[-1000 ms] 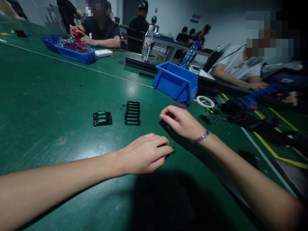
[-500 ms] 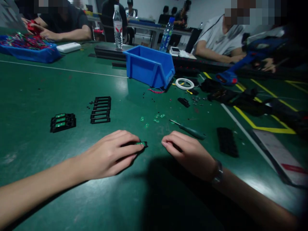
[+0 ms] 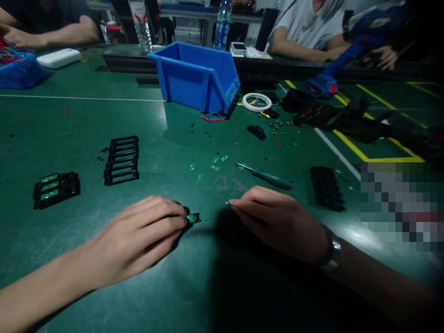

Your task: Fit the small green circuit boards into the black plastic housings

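Observation:
My left hand (image 3: 149, 236) is closed on a small black plastic part with a green circuit board (image 3: 192, 218), whose right end sticks out past the fingertips. To its right, my right hand (image 3: 274, 222) pinches a tiny pale piece (image 3: 228, 203), too small to name. Several loose green circuit boards (image 3: 215, 163) lie beyond the hands. A screwdriver (image 3: 267, 176) with a green handle rests past my right hand. On the left are a black slotted frame (image 3: 121, 159) and a black holder (image 3: 57, 188) carrying green boards.
A blue bin (image 3: 197, 76) stands at the back, near a white ring (image 3: 256, 102) and scattered screws (image 3: 277, 125). A black block (image 3: 326, 188) lies right. A blue power tool (image 3: 329, 83) stands far right. Other people sit across the table (image 3: 69, 120).
The view has tilted down and shifted. More of the board in my left hand shows, and a tiny piece now shows at my right fingertips.

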Tool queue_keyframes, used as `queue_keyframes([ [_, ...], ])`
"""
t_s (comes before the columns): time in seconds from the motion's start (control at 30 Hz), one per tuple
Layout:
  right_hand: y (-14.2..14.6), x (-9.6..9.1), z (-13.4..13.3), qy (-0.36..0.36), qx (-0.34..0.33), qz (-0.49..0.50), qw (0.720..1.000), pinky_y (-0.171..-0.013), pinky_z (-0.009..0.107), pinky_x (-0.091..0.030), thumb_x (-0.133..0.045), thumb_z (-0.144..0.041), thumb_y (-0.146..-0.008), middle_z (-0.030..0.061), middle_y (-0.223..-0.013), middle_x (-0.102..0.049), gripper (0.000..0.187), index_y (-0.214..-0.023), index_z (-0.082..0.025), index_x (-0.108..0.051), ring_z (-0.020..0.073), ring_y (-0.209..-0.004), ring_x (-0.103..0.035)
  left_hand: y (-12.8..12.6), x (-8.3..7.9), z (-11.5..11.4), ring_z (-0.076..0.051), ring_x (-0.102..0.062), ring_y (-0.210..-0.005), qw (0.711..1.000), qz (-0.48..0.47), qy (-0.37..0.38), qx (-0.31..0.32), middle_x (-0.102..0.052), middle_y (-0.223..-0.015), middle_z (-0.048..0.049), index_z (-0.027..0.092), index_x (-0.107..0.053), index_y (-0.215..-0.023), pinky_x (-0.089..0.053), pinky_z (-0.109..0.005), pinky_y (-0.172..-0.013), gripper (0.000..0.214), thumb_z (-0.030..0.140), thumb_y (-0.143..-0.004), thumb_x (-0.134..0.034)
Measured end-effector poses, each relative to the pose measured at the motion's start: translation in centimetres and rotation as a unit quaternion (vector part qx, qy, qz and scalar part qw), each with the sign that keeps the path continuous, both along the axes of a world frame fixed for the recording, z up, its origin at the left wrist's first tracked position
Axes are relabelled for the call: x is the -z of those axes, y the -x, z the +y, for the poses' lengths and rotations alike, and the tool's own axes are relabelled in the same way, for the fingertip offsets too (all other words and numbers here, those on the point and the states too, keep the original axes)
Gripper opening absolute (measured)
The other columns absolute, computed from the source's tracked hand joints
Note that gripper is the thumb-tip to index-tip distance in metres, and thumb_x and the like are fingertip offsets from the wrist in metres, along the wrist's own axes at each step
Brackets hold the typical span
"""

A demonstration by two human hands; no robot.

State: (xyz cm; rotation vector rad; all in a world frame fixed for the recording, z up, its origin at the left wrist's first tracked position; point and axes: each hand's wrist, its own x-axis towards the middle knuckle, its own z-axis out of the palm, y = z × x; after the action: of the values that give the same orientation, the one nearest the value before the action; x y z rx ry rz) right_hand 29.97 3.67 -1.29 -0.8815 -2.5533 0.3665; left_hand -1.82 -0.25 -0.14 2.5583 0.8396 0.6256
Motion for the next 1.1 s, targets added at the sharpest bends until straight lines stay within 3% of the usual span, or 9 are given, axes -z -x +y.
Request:
queue_keyframes([
  [0.2, -0.11, 0.07, -0.10, -0.063, -0.027, -0.005, 0.998, -0.064, 0.032, -0.045, -0.063, -0.014, -0.095, 0.0046, -0.086, -0.066, 0.019, -0.113, -0.014, -0.068, 0.0157, -0.072, -0.056, -0.05, 0.07, 0.01, -0.019, -0.060, -0.115, 1.000, 0.000, 0.007, -0.003, -0.065, -0.123, -0.0110, 0.014, -0.061, -0.126, -0.050, -0.035, -0.100, 0.030, 0.009, -0.097, -0.058],
  [0.57, 0.10, -0.25, -0.02, -0.053, -0.032, -0.032, 0.998, -0.065, 0.034, -0.045, -0.057, -0.017, -0.098, 0.0045, -0.087, -0.067, 0.021, -0.118, -0.021, -0.064, 0.0174, -0.073, -0.058, -0.06, 0.17, 0.19, -0.020, -0.061, -0.112, 1.000, -0.001, 0.009, -0.003, -0.065, -0.123, -0.0118, 0.015, -0.061, -0.127, -0.051, -0.036, -0.098, 0.031, 0.010, -0.097, -0.058],
  [0.9, 0.22, -0.30, 0.05, -0.053, -0.037, -0.051, 0.997, -0.066, 0.033, -0.043, -0.056, -0.019, -0.099, 0.0047, -0.083, -0.065, 0.014, -0.106, -0.017, -0.068, 0.0164, -0.071, -0.055, -0.15, -0.06, 0.19, -0.021, -0.061, -0.111, 1.000, 0.004, 0.002, -0.002, -0.066, -0.122, -0.0127, 0.015, -0.061, -0.126, -0.052, -0.037, -0.097, 0.029, 0.011, -0.097, -0.056],
  [1.1, 0.19, -0.09, 0.05, -0.050, -0.036, -0.036, 0.997, -0.066, 0.032, -0.043, -0.056, -0.018, -0.099, 0.0047, -0.085, -0.066, 0.018, -0.113, -0.018, -0.066, 0.0168, -0.073, -0.056, -0.11, -0.02, 0.17, -0.020, -0.061, -0.111, 1.000, 0.005, 0.003, -0.002, -0.065, -0.122, -0.0122, 0.015, -0.060, -0.126, -0.051, -0.037, -0.097, 0.029, 0.010, -0.098, -0.056],
])
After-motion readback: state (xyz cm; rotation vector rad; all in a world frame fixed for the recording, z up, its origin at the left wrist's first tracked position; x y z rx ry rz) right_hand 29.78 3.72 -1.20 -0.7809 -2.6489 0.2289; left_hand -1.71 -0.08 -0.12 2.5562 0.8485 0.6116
